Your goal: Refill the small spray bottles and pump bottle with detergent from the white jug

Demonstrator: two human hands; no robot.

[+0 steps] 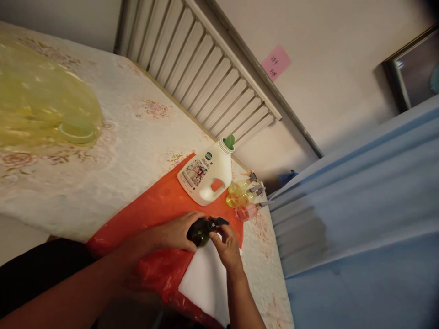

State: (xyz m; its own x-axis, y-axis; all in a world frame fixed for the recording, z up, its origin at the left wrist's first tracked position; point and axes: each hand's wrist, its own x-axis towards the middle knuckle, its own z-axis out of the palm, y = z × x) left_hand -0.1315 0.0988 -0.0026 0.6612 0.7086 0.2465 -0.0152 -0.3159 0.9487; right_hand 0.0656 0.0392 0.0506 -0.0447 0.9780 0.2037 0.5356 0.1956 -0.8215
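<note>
Between my hands is a dark green pump bottle (196,232) with a black pump head (219,222). My left hand (180,232) is wrapped round the bottle's body from the left. At the neck, just under the pump head, the fingers of my right hand (226,246) are closed on the pump's collar. Beyond my hands, a white jug (206,171) with a picture label and a green piece in its mouth stands on a red plastic sheet (147,217). A white sheet (206,283) lies beneath my right forearm.
Several pump bottles with yellow and pink liquid (246,211) stand right of the jug. A yellow plastic bag (41,96) lies on the flowered tablecloth (133,132) at left. Metal railings (192,59) line the back; a blue curtain (343,219) hangs at right.
</note>
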